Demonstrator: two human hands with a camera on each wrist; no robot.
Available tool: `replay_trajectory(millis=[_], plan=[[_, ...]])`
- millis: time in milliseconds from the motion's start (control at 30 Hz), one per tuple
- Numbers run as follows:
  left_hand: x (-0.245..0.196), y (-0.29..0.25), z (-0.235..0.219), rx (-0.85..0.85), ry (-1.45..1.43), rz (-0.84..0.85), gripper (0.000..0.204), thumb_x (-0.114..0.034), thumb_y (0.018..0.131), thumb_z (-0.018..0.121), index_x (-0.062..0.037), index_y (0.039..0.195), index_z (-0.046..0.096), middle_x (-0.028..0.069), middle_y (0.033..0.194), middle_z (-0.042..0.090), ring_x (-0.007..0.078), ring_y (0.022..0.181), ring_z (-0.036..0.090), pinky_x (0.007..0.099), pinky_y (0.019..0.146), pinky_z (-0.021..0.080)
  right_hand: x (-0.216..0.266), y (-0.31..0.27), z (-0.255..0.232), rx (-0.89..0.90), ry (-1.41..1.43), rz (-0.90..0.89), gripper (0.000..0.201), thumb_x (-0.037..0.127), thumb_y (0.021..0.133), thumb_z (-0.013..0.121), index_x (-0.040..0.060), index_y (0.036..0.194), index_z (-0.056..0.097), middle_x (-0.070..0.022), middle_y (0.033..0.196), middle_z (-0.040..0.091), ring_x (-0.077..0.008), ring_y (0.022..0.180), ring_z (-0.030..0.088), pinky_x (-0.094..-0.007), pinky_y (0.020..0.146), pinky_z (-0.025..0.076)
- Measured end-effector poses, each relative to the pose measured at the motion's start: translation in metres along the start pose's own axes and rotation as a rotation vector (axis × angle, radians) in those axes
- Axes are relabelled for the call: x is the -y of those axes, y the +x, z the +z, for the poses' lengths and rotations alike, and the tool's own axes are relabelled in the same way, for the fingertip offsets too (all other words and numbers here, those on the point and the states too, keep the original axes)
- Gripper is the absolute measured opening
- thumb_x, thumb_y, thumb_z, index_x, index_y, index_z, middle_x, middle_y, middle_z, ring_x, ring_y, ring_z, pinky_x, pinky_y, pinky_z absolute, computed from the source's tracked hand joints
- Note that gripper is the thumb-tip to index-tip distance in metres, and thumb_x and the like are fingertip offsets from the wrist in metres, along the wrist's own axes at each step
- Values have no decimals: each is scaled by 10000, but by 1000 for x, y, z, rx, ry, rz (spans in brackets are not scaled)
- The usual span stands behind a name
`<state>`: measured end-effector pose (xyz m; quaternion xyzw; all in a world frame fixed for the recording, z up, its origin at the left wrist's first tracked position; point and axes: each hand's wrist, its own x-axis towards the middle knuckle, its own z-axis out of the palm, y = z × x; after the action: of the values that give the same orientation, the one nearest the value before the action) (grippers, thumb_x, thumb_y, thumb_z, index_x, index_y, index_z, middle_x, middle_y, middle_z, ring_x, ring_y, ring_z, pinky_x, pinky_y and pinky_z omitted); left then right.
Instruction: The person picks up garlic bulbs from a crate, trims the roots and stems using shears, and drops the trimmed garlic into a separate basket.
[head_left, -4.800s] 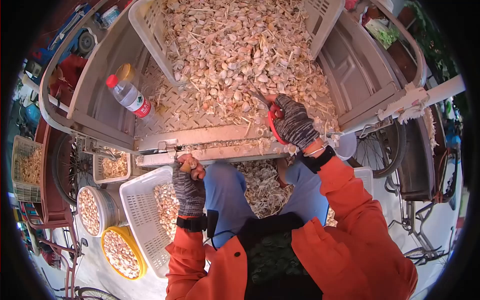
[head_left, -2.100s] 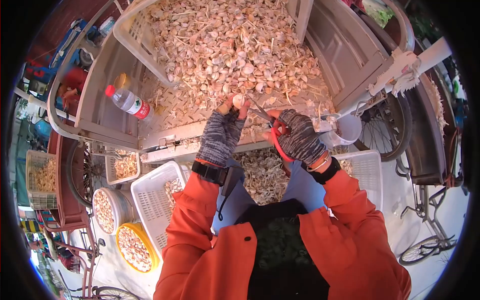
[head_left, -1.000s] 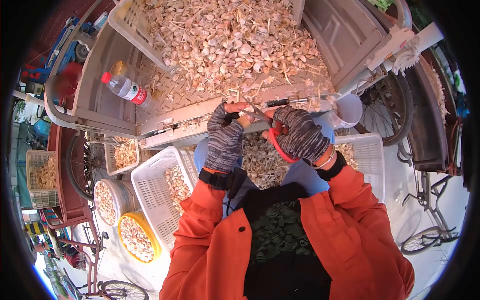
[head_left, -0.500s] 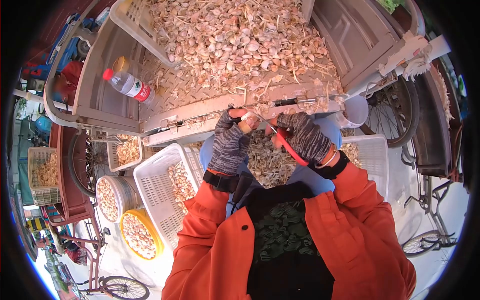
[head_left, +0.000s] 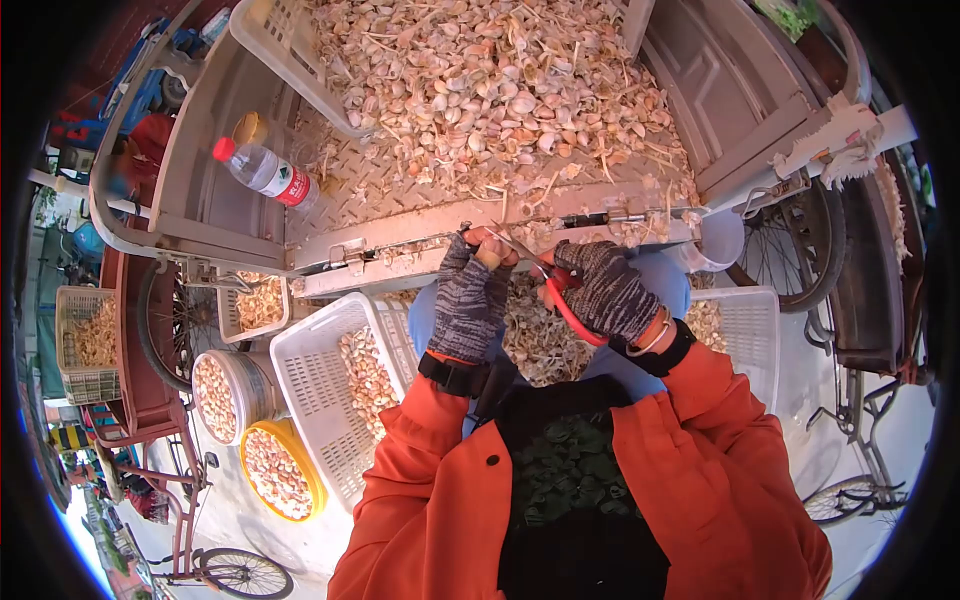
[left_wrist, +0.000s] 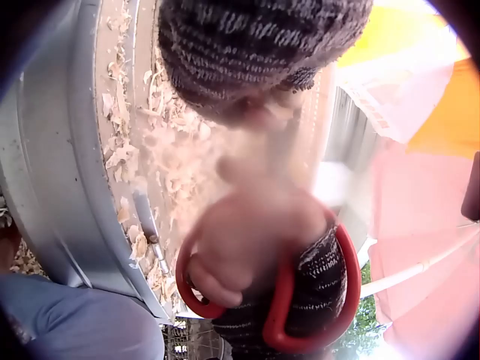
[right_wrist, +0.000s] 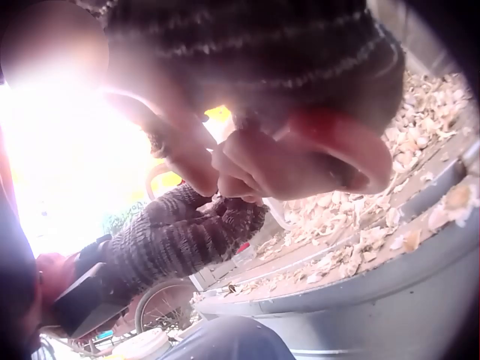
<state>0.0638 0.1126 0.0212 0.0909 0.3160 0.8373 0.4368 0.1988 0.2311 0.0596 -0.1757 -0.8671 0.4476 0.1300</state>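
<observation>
My left hand point(head_left: 468, 300), in a grey knit fingerless glove, pinches a garlic bulb over the truck bed's front ledge; its fingers mostly hide the bulb. My right hand point(head_left: 610, 290), gloved alike, grips red-handled scissors point(head_left: 574, 318). The scissor blades point left and reach the left fingertips. In the left wrist view, the right fingers point(left_wrist: 247, 240) pass through the red handle loops point(left_wrist: 349, 300), and the blades are blurred. The right wrist view has the left hand point(right_wrist: 187, 232) beyond the right fingers point(right_wrist: 262, 165). A large heap of garlic point(head_left: 500, 100) lies ahead on the bed.
A plastic bottle point(head_left: 265, 174) lies left on the metal bed. White crates point(head_left: 320, 350) point(head_left: 755, 325), a yellow-rimmed bucket point(head_left: 318, 492) and a white bucket point(head_left: 245, 385) stand below, holding garlic. Husks point(head_left: 540, 335) pile between the knees. A small white pail point(head_left: 722, 240) hangs right.
The left hand has come up from beside the left crate to the scissors, holding a garlic bulb. Both hands then drew back toward the body. The scissor blades have narrowed around the bulb's end.
</observation>
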Motion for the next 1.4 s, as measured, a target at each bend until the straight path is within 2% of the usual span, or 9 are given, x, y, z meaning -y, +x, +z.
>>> replay_trajectory(millis=[100, 367, 500, 633, 900, 1033, 1100, 1200, 1400], plan=[[-2, 2, 0, -10, -67, -53, 130, -84, 881, 595, -51, 1003, 569, 53, 959, 580, 148, 847, 580, 275, 813, 500, -2, -2, -7, 292, 1121, 591, 193, 179, 817, 658, 21, 929, 658, -17, 695, 613, -85, 521, 545, -223, 457, 422], [-11, 10, -19, -71, -235, -20, 173, -74, 838, 617, -15, 992, 563, 115, 1034, 560, 250, 914, 563, 343, 818, 499, -6, 2, -8, -194, 342, 92, 299, 192, 761, 732, 35, 984, 609, 13, 691, 549, -101, 593, 532, -251, 554, 451], [-53, 36, -75, -107, -339, -116, 190, -80, 750, 581, -8, 924, 602, 113, 829, 575, 265, 766, 536, 325, 638, 456, -28, 7, -1, 234, -267, -80, 394, 210, 696, 765, 53, 1024, 612, -63, 714, 588, -151, 633, 572, -299, 609, 475], [-101, 98, -75, -257, 1385, 212, 323, -164, 790, 620, -3, 1068, 585, 87, 849, 618, 246, 758, 574, 356, 693, 473, -23, 29, 4, -57, 73, 57, 365, 209, 684, 763, 49, 982, 624, -78, 705, 602, -168, 614, 584, -310, 579, 473], [-97, 186, -109, -41, 2123, 507, 382, -153, 741, 651, -24, 1095, 586, 175, 988, 629, 313, 892, 606, 370, 804, 479, -32, 48, 1, 34, 12, 61, 311, 200, 688, 752, 49, 935, 639, -102, 694, 607, -184, 596, 585, -315, 553, 466], [-107, 164, -102, -105, 1657, 36, 298, -135, 778, 633, -17, 1046, 575, 127, 935, 611, 214, 735, 592, 323, 698, 508, -24, 56, 0, -39, 14, 27, 296, 168, 702, 741, 55, 955, 637, -81, 693, 598, -165, 600, 576, -295, 562, 466], [-101, 133, -80, -85, 389, -52, 286, -37, 850, 565, 4, 1129, 523, 93, 890, 578, 142, 714, 535, 261, 679, 489, -16, 63, 3, -98, 35, 2, 292, 153, 710, 735, 56, 967, 636, -75, 693, 593, -156, 602, 572, -286, 565, 466], [-74, 100, -56, -58, -278, -143, 355, -6, 875, 530, 16, 1222, 454, 148, 998, 535, 173, 758, 533, 271, 679, 505, -2, 66, 10, -167, 70, -66, 299, 123, 745, 709, 49, 1021, 623, -46, 697, 577, -111, 619, 558, -273, 570, 463], [-42, 50, -19, -46, -462, -154, 299, -59, 904, 540, 11, 1188, 478, 166, 1084, 555, 175, 807, 565, 271, 639, 490, 13, 30, 7, -217, -1, -89, 294, 112, 728, 697, 47, 1005, 622, -93, 727, 595, -189, 627, 583, -311, 579, 469]])
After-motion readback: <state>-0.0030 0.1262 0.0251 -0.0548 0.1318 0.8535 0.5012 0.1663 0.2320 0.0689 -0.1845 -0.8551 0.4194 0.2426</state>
